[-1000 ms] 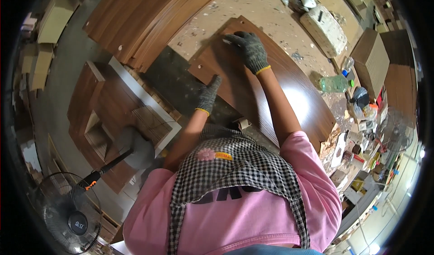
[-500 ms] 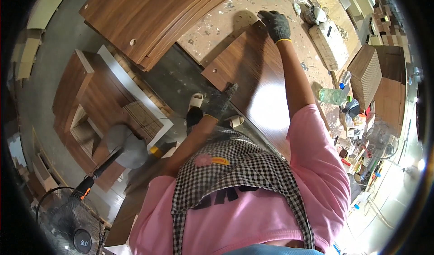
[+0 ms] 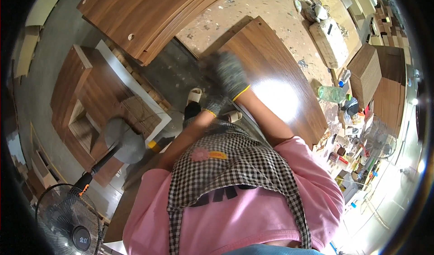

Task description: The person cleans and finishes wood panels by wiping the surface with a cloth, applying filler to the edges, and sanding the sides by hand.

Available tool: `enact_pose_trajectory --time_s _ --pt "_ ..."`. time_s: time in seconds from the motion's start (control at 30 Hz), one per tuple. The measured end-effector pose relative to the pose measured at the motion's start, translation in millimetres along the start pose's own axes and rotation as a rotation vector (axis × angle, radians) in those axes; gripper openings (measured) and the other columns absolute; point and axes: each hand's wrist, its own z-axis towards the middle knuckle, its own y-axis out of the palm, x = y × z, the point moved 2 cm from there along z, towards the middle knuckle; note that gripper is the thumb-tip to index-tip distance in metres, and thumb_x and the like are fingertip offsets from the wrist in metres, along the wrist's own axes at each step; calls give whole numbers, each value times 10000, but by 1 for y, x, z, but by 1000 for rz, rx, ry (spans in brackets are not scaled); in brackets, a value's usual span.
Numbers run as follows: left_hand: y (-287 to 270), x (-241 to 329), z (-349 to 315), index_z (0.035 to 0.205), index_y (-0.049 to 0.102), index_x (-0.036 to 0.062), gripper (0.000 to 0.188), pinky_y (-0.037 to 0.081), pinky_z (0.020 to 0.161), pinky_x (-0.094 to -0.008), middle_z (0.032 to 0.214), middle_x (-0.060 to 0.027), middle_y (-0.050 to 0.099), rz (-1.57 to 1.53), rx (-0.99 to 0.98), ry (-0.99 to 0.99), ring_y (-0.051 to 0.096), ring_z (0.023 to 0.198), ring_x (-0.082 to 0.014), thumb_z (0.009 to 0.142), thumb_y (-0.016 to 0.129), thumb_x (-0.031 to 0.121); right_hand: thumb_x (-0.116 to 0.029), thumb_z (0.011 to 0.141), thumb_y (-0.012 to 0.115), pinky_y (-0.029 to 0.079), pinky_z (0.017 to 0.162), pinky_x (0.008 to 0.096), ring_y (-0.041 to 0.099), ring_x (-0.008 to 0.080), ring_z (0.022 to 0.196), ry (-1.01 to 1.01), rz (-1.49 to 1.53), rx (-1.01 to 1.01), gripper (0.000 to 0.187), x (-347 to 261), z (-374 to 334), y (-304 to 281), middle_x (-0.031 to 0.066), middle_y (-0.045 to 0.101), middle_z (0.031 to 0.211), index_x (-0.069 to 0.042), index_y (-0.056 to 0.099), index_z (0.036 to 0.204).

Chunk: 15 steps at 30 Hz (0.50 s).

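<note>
On the speckled tabletop (image 3: pixel 275 11) in the head view lies a long dark wood panel (image 3: pixel 289 79), running from the upper middle toward your right side. Your right hand (image 3: pixel 229 74), in a grey glove with a yellow cuff, sits blurred at the panel's near left edge; you cannot tell how far it is open or whether it grips the board. Your left hand (image 3: pixel 212 106), gloved too, hangs just below it near your sandals (image 3: pixel 195 95), its grip also unclear.
</note>
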Motion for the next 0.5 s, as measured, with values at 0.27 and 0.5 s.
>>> enact_pose_trajectory --time_s 0.27,0.5 --pt "-23 66 -28 1511 407 19 604 438 1026 -393 1465 -123 471 -270 104 -227 507 1230 -258 1034 559 358 -251 906 736 518 982 407 641 323 1173 214 738 115 517 -6 -87 -51 186 656 1289 -83 611 1380" --pt "1 63 -19 1521 435 108 586 532 954 -412 1384 -151 602 -47 163 -124 648 1103 -303 958 554 216 -231 989 685 538 756 337 651 176 806 822 709 972 466 195 -334 -89 146 701 992 34 565 1353"
